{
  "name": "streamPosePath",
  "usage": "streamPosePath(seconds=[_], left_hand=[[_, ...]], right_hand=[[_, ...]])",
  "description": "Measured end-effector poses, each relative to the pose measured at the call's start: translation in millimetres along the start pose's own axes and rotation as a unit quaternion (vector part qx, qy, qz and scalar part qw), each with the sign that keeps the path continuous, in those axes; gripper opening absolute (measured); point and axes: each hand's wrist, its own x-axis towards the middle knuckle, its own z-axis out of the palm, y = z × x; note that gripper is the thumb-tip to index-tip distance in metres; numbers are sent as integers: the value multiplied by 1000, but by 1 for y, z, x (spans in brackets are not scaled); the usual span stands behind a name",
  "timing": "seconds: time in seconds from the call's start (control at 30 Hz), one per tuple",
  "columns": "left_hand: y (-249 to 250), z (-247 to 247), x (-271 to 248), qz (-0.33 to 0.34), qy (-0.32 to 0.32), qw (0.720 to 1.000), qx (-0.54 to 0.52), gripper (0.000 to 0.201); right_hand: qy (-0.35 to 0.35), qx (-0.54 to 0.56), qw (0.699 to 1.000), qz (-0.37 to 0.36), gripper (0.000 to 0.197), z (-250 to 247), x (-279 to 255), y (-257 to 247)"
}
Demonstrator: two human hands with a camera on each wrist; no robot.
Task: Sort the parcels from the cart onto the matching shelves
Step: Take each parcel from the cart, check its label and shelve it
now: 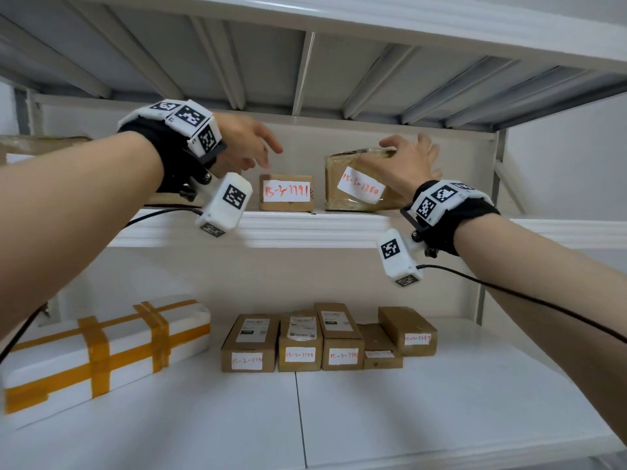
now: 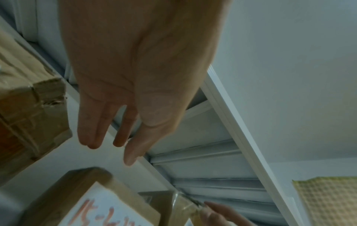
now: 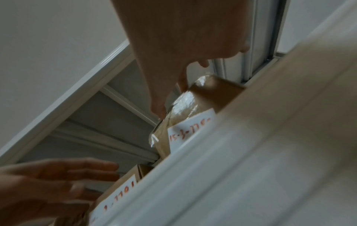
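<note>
Two parcels stand on the upper shelf point(image 1: 305, 225). The small cardboard box point(image 1: 286, 193) carries a white label reading 15-2-7791. To its right is a bigger tape-wrapped box point(image 1: 356, 184) with a similar red-inked label. My left hand point(image 1: 258, 150) hovers open just above and left of the small box, holding nothing; its fingers point(image 2: 90, 137) hang straight. My right hand point(image 1: 407, 157) lies spread over the top right of the tape-wrapped box point(image 3: 193, 110), and its thumb point(image 3: 159, 109) touches the box's top edge.
A larger brown parcel point(image 1: 40, 144) sits at the left of the upper shelf. On the lower shelf point(image 1: 441, 401) lie a white foam box with orange tape point(image 1: 101, 347) and several small labelled cardboard boxes point(image 1: 325, 344). The shelf above hangs close overhead.
</note>
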Motion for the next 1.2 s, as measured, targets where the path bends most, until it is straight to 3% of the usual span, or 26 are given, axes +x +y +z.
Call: streamPosePath(seconds=[0.17, 0.33, 0.47, 0.67, 0.83, 1.07, 1.2], left_hand=[[-4, -29, -16, 22, 59, 998, 29, 31], [-25, -61, -29, -5, 96, 990, 108, 28], [-49, -84, -41, -60, 86, 983, 150, 34], [-91, -103, -46, -96, 84, 970, 208, 40], [-116, -122, -56, -125, 79, 959, 242, 44], [-135, -139, -69, -152, 56, 948, 274, 54], [-141, -145, -78, -156, 16, 960, 233, 51]], right_hand=[[-77, -98, 992, 6, 95, 11, 2, -22], [-81, -130, 987, 50, 115, 16, 8, -28], [-83, -119, 987, 75, 113, 17, 8, -34], [-46, -164, 984, 56, 109, 29, -1, -47], [-27, -158, 985, 68, 124, 35, 1, -62], [-16, -165, 984, 67, 102, 39, -1, -67], [38, -152, 984, 81, 97, 37, -8, -70]])
